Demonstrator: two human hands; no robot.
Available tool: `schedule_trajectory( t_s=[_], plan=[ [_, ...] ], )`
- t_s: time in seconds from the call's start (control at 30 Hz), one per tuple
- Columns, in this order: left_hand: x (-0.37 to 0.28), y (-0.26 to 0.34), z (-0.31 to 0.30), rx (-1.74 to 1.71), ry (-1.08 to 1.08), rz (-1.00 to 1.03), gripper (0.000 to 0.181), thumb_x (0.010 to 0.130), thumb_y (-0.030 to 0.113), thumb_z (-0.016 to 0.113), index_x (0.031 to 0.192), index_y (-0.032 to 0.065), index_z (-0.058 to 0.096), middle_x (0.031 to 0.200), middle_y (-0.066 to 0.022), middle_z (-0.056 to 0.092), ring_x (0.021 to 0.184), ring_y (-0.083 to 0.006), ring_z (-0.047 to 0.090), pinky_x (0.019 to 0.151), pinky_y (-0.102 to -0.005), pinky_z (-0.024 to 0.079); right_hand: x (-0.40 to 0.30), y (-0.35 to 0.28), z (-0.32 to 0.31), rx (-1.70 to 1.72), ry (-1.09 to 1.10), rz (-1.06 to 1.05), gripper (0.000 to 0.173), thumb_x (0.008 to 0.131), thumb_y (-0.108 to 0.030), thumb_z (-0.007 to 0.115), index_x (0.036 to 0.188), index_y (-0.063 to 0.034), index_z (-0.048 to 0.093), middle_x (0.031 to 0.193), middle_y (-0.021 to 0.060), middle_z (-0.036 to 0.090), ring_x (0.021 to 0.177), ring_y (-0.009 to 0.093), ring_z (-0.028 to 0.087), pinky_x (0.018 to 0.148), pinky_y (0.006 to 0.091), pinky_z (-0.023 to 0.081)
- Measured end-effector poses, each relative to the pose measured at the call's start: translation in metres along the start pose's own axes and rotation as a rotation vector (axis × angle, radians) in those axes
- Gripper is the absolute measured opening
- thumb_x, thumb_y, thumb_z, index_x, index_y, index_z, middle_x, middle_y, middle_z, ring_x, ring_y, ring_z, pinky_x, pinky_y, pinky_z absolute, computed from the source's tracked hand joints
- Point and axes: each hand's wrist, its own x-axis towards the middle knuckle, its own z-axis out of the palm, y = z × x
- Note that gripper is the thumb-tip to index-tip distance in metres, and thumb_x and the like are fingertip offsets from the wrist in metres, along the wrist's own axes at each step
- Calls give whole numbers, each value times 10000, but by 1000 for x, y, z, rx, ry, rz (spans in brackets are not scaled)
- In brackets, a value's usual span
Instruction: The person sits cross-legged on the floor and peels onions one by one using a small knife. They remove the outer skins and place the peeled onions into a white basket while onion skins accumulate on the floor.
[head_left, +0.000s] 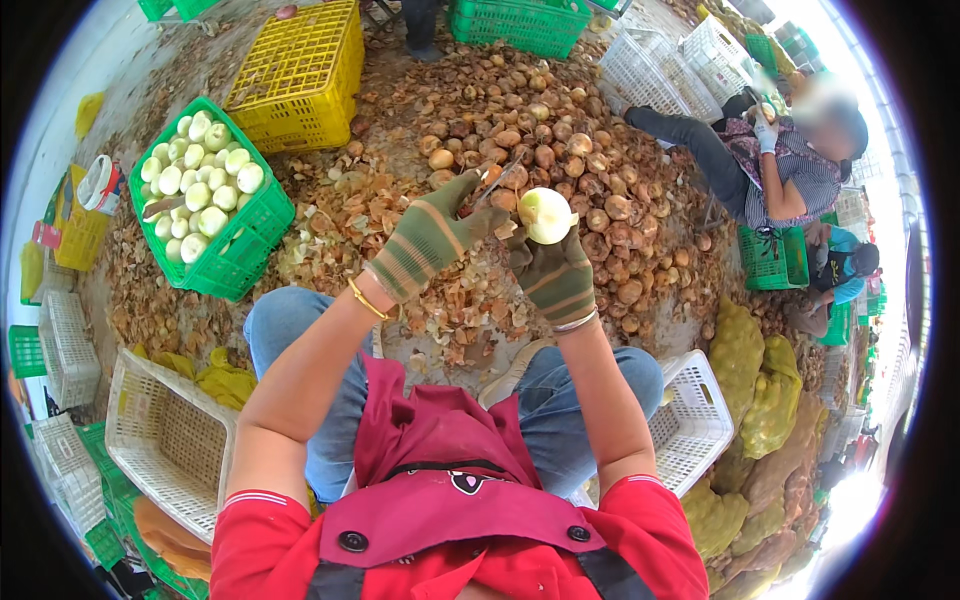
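My left hand (435, 229), in a green striped glove, grips a knife (498, 184) whose thin blade points up and to the right. A peeled onion (545, 216), pale green and white, rests in the fingertips of my right hand (553, 277), which wears a matching glove. The blade is just left of the onion and does not appear to touch it. Beyond both hands spreads a heap of unpeeled brown onions (619, 206). Loose onion skins (442, 319) lie on the ground below my hands.
A green crate (247, 259) of peeled onions stands at the left, beside an upturned yellow crate (300, 116). White crates (124, 420) (712, 442) flank my knees. Filled mesh sacks (772, 397) lie at the right. A seated person (787, 176) works at the upper right, another person (844, 262) behind.
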Motion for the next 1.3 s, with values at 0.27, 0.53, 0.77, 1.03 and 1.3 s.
schedule_trajectory(
  t_s=[0.27, 0.53, 0.77, 1.03, 1.3],
  plan=[
    [-4, 15, -7, -216, -368, -131, 318, 838, 221, 748, 1078, 28, 670, 811, -20, 643, 715, -70, 558, 630, -268, 475, 5, 14, 11, -214, 343, -124, 590, 930, -450, 629, 1365, -80, 482, 1246, 91, 592, 1074, 246, 584, 833, 370, 523],
    [2, -8, 3, 80, -82, 132, 397, 830, 224, 752, 1149, 18, 638, 817, -45, 672, 726, -117, 603, 675, -314, 514, 2, 10, 15, -646, 213, -185, 626, 826, -206, 734, 1364, -38, 461, 1283, 129, 551, 1186, 285, 558, 1023, 425, 479],
    [33, -21, -12, 631, -60, -178, 509, 851, 311, 684, 1238, -8, 593, 855, -202, 692, 685, -282, 665, 618, -379, 520, -31, -13, 16, -250, 76, -121, 674, 881, -431, 691, 1373, -32, 463, 1250, 157, 575, 978, 266, 596, 764, 339, 504],
    [10, 9, 36, 160, -329, -89, 365, 835, 294, 746, 1055, 15, 668, 751, -38, 623, 671, -105, 550, 628, -281, 487, -52, -3, 15, -181, 124, -80, 600, 951, -467, 582, 1378, -63, 464, 1221, 156, 582, 941, 245, 575, 799, 338, 507],
    [15, 1, 41, 19, -384, 13, 302, 847, 268, 732, 1021, 28, 672, 732, -27, 610, 661, -93, 538, 613, -281, 482, -70, -26, -8, -485, 334, -286, 592, 899, -379, 670, 1327, -15, 484, 1138, 131, 623, 910, 222, 633, 735, 328, 544]
  ],
)
